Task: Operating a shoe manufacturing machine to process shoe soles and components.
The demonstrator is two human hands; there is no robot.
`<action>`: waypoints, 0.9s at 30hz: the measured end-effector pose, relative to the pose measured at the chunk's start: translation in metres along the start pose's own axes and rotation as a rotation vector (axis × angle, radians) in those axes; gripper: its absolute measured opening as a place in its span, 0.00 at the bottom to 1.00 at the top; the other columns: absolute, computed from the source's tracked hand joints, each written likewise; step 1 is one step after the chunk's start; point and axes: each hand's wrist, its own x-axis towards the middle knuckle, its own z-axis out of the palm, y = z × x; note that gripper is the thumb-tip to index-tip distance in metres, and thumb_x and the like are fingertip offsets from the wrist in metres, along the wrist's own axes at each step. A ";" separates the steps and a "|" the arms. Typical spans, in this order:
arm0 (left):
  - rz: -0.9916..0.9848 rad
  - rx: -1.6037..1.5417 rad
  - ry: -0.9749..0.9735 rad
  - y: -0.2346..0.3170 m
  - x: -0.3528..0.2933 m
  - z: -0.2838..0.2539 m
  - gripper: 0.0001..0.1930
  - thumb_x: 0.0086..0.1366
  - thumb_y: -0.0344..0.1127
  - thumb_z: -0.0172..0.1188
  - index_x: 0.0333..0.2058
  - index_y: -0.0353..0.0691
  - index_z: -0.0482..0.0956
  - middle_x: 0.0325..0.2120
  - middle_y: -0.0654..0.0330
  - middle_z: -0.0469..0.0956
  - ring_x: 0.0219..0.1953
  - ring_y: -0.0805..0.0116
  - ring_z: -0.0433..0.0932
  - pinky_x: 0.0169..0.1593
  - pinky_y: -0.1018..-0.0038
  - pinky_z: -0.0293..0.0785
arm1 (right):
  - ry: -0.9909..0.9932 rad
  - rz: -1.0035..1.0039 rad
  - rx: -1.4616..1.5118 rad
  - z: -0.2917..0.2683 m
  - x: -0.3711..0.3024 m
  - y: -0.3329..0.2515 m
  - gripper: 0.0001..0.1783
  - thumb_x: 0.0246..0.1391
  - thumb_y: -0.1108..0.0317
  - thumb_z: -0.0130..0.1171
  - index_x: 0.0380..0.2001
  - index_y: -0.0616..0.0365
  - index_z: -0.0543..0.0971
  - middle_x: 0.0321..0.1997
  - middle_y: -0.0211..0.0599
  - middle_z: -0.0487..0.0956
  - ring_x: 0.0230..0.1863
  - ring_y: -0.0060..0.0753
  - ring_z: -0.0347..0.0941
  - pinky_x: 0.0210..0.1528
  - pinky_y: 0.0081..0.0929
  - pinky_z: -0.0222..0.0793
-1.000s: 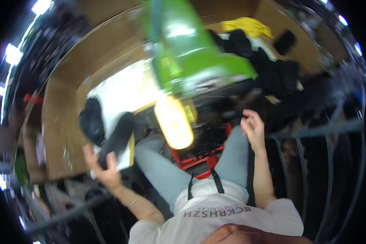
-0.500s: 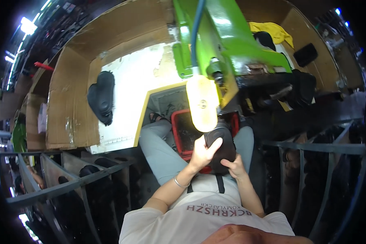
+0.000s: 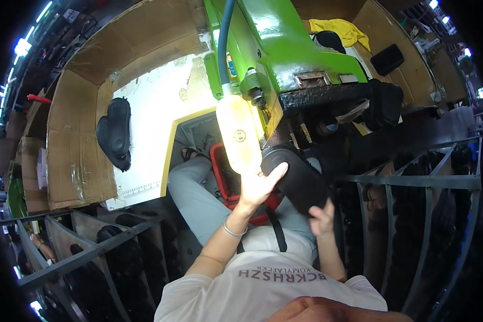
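A long black shoe sole point(image 3: 303, 185) slants in front of me, its far end beneath the machine's black arm. My left hand point(image 3: 256, 189) grips its left edge, thumb over the side; the other fingers are partly hidden in the glare of the bright oval lamp point(image 3: 238, 131). My right hand point(image 3: 323, 219) is at the sole's near right end, its fingertips blurred, so I cannot make out its grip. The green machine point(image 3: 287, 48) stands just beyond. Two more black soles point(image 3: 114, 134) lie together on the white tabletop point(image 3: 145, 115) to the left.
Cardboard walls point(image 3: 78, 139) edge the table. Below the machine, a red bin point(image 3: 218, 161) sits between my legs. Metal racks point(image 3: 91, 249) holding dark footwear flank me on both sides. A yellow cloth point(image 3: 343, 32) and a flat black object point(image 3: 387, 59) lie at the far right.
The black sole has swung into a slant, its near end going right. My right hand has moved right with that end, while my left hand has shifted slightly left and forward. The view has also shifted.
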 end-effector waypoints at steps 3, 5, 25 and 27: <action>0.082 0.133 0.025 0.002 0.004 -0.003 0.12 0.51 0.26 0.65 0.36 0.33 0.76 0.30 0.62 0.77 0.31 0.78 0.73 0.37 0.81 0.70 | 0.028 -0.161 0.025 -0.015 0.025 -0.030 0.31 0.41 0.82 0.52 0.54 0.62 0.65 0.52 0.43 0.71 0.54 0.40 0.68 0.58 0.39 0.64; 0.134 0.246 0.031 -0.006 0.009 -0.016 0.12 0.51 0.26 0.65 0.35 0.32 0.76 0.30 0.61 0.77 0.31 0.77 0.73 0.37 0.81 0.70 | -0.007 -0.249 -0.004 -0.006 0.047 -0.047 0.27 0.46 0.80 0.49 0.54 0.61 0.64 0.51 0.43 0.71 0.52 0.40 0.69 0.56 0.39 0.66; -0.103 0.126 0.128 0.004 -0.058 -0.130 0.12 0.49 0.24 0.67 0.33 0.31 0.77 0.27 0.63 0.77 0.28 0.79 0.73 0.35 0.82 0.70 | -0.301 -0.022 -0.101 0.110 0.102 -0.034 0.18 0.37 0.81 0.62 0.36 0.63 0.72 0.33 0.34 0.77 0.33 0.22 0.74 0.39 0.19 0.71; -0.196 0.202 -0.021 0.001 -0.063 -0.132 0.12 0.50 0.25 0.68 0.34 0.31 0.77 0.27 0.64 0.78 0.29 0.80 0.73 0.35 0.82 0.70 | -0.318 -0.054 -0.102 0.122 0.105 -0.035 0.19 0.37 0.82 0.62 0.37 0.64 0.73 0.33 0.34 0.77 0.34 0.23 0.74 0.40 0.19 0.71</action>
